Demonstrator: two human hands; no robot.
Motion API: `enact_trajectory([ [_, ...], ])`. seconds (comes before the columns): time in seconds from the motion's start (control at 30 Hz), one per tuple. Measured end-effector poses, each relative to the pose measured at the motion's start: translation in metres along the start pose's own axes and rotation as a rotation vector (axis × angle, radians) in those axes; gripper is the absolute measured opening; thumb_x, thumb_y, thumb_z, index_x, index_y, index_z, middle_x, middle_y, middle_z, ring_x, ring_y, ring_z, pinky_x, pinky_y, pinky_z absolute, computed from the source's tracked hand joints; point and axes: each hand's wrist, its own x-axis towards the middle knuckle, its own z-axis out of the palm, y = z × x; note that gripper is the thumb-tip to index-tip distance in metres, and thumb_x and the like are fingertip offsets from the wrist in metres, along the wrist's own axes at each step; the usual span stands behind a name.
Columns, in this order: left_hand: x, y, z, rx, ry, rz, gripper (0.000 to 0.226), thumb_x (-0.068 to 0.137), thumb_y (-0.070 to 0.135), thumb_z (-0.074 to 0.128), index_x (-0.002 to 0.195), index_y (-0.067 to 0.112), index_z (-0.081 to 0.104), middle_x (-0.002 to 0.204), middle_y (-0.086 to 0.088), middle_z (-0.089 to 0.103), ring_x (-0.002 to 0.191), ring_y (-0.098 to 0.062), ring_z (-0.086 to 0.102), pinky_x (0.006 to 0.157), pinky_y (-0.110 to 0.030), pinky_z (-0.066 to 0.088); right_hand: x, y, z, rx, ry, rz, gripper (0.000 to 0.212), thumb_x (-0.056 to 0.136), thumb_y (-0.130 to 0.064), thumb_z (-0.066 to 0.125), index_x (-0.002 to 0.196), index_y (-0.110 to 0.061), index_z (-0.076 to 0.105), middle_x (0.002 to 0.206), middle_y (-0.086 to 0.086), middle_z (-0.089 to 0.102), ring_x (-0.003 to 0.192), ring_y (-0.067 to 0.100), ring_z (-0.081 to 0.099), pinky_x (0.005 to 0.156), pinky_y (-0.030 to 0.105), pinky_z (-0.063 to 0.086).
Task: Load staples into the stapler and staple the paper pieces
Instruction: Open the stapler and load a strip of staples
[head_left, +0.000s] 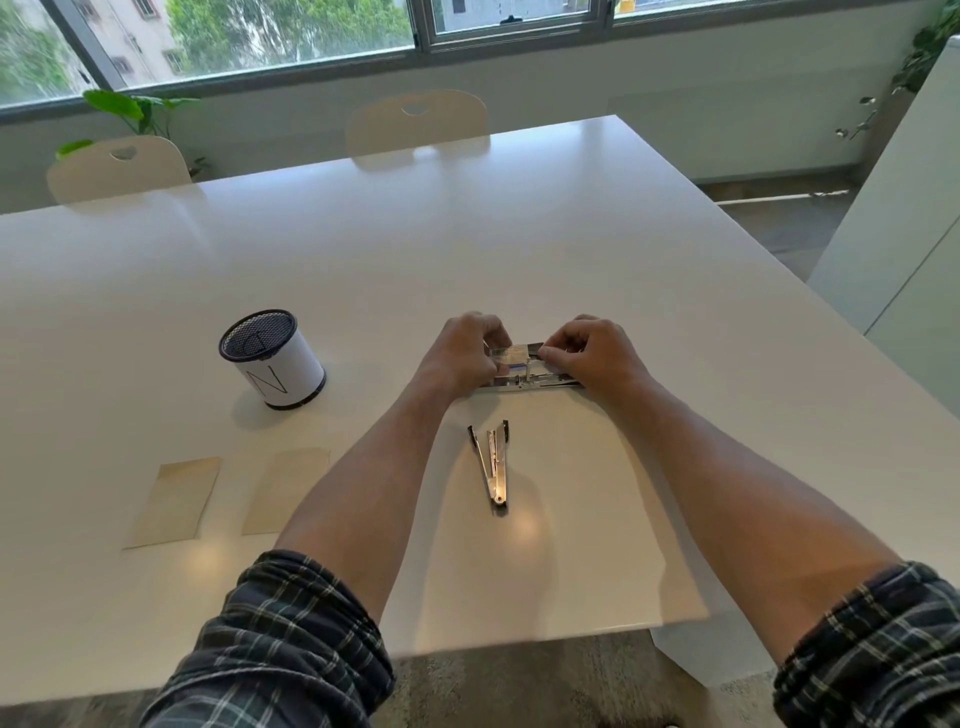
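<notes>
My left hand and my right hand meet over the middle of the white table. Between them is a small staple box with a blue stripe. The left fingers grip its left side. The right fingertips pinch a dark part that sticks out of its right end. Just below the box a long silver stapler lies flat, partly hidden by both hands. Two beige paper pieces lie side by side at the near left.
A second silver V-shaped metal tool lies between my forearms. A black mesh cup wrapped in white paper stands to the left. Two chairs stand at the far edge. The near table edge runs just under my sleeves.
</notes>
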Motion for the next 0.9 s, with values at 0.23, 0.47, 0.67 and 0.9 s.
enact_trajectory([
  [0.23, 0.0005, -0.0016, 0.0019, -0.001, -0.014, -0.024, 0.028, 0.075, 0.000, 0.083, 0.096, 0.017, 0.075, 0.098, 0.001, 0.066, 0.082, -0.012, 0.063, 0.070, -0.021, 0.050, 0.0023, 0.0023, 0.0030, -0.037, -0.047, -0.036, 0.010, 0.090, -0.019, 0.077, 0.084, -0.012, 0.074, 0.096, 0.002, 0.064, 0.077, 0.019, 0.062, 0.070, 0.031, 0.051],
  [0.47, 0.0005, -0.0035, 0.0030, -0.004, -0.021, -0.021, 0.027, 0.078, 0.001, 0.082, 0.099, 0.016, 0.076, 0.100, 0.000, 0.067, 0.082, -0.012, 0.063, 0.070, -0.022, 0.051, -0.0004, 0.0006, 0.0007, -0.022, -0.018, -0.073, 0.011, 0.089, -0.018, 0.079, 0.087, -0.008, 0.075, 0.094, 0.000, 0.067, 0.071, 0.008, 0.060, 0.063, 0.018, 0.046],
  [0.67, 0.0012, -0.0045, 0.0032, -0.009, -0.019, -0.015, 0.026, 0.078, 0.000, 0.083, 0.099, 0.015, 0.077, 0.102, -0.002, 0.067, 0.085, -0.017, 0.066, 0.074, -0.030, 0.058, -0.0025, 0.0007, 0.0001, 0.018, 0.026, -0.086, 0.008, 0.089, -0.016, 0.078, 0.086, -0.009, 0.075, 0.089, -0.001, 0.072, 0.070, 0.004, 0.063, 0.066, 0.022, 0.051],
  [0.9, 0.0024, -0.0052, 0.0045, 0.002, -0.025, -0.006, 0.026, 0.079, 0.000, 0.081, 0.101, 0.013, 0.077, 0.104, -0.003, 0.067, 0.089, -0.020, 0.065, 0.079, -0.032, 0.058, -0.0032, 0.0027, -0.0015, 0.074, 0.069, -0.029, 0.009, 0.088, -0.018, 0.079, 0.081, -0.017, 0.072, 0.075, -0.002, 0.073, 0.064, 0.007, 0.062, 0.063, 0.027, 0.054],
])
